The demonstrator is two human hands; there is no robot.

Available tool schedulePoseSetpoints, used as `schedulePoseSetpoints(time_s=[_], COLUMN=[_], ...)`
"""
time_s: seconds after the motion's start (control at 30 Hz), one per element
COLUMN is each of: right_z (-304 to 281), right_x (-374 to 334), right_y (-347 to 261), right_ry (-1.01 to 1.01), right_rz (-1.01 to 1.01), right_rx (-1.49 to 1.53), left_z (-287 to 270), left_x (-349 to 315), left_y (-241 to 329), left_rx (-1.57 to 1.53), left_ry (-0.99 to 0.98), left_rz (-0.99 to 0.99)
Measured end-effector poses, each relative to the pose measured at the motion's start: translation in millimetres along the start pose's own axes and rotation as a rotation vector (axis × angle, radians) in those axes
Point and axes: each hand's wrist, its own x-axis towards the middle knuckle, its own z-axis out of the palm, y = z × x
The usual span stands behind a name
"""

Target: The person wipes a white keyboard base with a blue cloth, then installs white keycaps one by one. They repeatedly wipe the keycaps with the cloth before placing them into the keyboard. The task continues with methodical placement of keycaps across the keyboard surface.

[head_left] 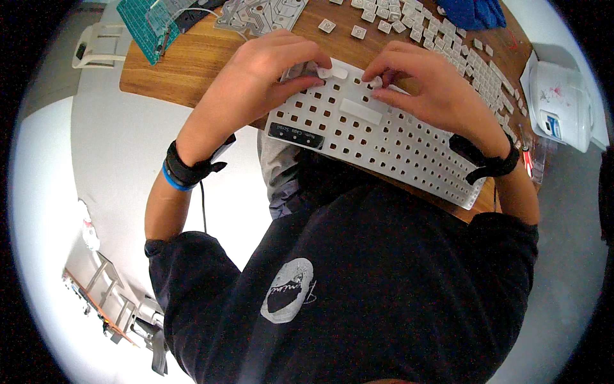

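White kbd panel on table edge, approx 1 o'clock in view. Hands apart. R hand, panel's 1–2 o'clock, pinching small white cap. L hand, 10 o'clock, thumb + index about white pc; can't tell if clamped. Loose keycaps 1–2 o'clock, circuit sheet 11, green mat 10.

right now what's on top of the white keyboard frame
The white keyboard frame has a long white bar and a dark corner strip on it; small white pieces show at the left hand and right hand. What the hands cover can't be seen.
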Motion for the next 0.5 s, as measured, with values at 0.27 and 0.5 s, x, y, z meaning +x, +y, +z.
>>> schedulePoseSetpoints(time_s=[0.27, 0.5], right_z=[17, 20], right_x=[10, 13], right_y=[-1, 0], right_ry=[0.112, 0.136], right_rz=[-0.090, -0.104], right_rx=[-0.051, -0.078], left_z=[2, 1], left_x=[0, -1], left_y=[-3, -3], left_rx=[0.015, 0.009], left_ry=[0.030, 0.015], left_rz=[0.052, 0.033])
